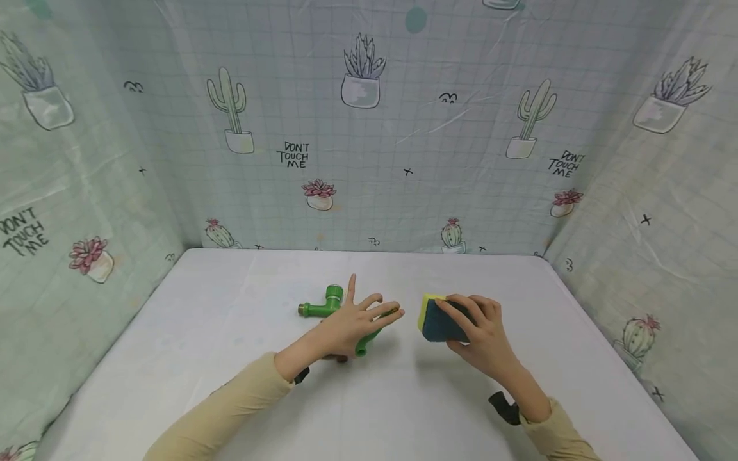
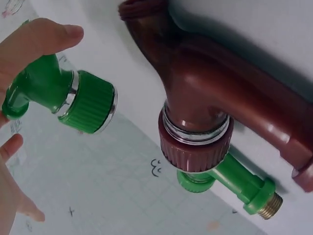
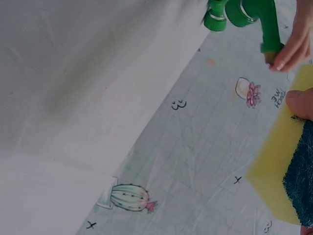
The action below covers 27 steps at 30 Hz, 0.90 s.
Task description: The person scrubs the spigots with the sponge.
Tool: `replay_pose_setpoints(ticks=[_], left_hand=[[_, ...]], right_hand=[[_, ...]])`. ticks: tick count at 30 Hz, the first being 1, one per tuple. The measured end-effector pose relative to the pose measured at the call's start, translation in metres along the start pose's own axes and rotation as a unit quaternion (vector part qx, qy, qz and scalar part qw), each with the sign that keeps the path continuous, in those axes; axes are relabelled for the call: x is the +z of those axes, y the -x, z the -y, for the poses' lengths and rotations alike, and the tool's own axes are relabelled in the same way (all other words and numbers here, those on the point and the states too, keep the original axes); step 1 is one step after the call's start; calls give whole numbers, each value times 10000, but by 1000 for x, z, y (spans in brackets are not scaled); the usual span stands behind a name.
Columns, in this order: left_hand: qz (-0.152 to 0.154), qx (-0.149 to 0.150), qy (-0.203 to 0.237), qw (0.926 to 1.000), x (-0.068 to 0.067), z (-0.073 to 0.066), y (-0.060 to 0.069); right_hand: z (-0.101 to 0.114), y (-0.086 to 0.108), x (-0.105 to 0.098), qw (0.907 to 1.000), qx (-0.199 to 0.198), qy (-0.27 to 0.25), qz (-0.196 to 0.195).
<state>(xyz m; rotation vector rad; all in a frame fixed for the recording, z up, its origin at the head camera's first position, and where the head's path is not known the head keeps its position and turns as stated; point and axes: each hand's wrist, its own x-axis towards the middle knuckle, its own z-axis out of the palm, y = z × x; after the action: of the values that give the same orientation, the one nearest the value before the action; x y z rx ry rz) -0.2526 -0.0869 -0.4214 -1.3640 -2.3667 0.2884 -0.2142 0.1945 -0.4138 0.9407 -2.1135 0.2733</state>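
Observation:
My left hand (image 1: 353, 325), with several fingers spread, holds a green plastic tap (image 2: 91, 102) near the middle of the table. In the left wrist view the thumb (image 2: 51, 38) lies over the tap's body; in the right wrist view fingertips (image 3: 286, 56) touch its brass end. A yellow sponge with a dark green scouring side (image 1: 442, 322) is in my right hand (image 1: 487, 336), gripped between thumb and fingers above the table. The sponge is tilted, its yellow layer facing left, and does not touch the tap.
Beside the left hand lies a brown plastic tap (image 2: 195, 83), mostly hidden in the head view. Behind it a second green tap (image 1: 323, 307) rests on the white table (image 1: 259, 288). A patterned cloth (image 1: 369, 141) walls in the back and sides.

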Motion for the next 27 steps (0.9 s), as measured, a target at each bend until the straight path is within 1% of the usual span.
replay_pose_setpoints(ticks=[4,7,8,11,14,15,17,18,20,22,23,25,27], left_hand=[[395,419,-394,9976,3,-3,-5],[672,629,-725,9931,4,-9,-10],[721,687,-856,9913,5,-11,-11],[846,810,-1285,9848,7,-18,-15],[947,947,-1787,9748,9,-25,-17],[1003,956,-1883,9723,10,-26,-17],[1110,918,-1905,9711,10,-28,-17],[1207,852,-1811,9723,10,-28,-16],[1355,647,-1397,9787,8,-27,-13],[1508,334,-690,9856,7,-25,-9],[1560,166,-313,9871,6,-24,-6],[1556,-222,460,9865,4,-22,0],[1436,-648,974,9827,2,-19,6]], right_hand=[[-2,2,-2,10000,91,-13,24],[-4,4,-3,9999,112,-32,13],[-4,4,-2,9999,111,-44,1],[-5,4,-3,9999,122,-68,-2],[-4,4,-2,9999,132,-107,-30],[-4,4,-2,9998,136,-111,-48],[-4,3,-2,9998,150,-130,-89],[-4,3,-2,9997,163,-139,-93],[-4,2,-2,9997,176,-162,-107],[-4,2,-2,9996,197,-189,-98],[-4,2,-2,9995,208,-207,-82],[-4,3,-2,9994,214,-241,-81],[-4,5,-1,9994,239,-238,-68]])
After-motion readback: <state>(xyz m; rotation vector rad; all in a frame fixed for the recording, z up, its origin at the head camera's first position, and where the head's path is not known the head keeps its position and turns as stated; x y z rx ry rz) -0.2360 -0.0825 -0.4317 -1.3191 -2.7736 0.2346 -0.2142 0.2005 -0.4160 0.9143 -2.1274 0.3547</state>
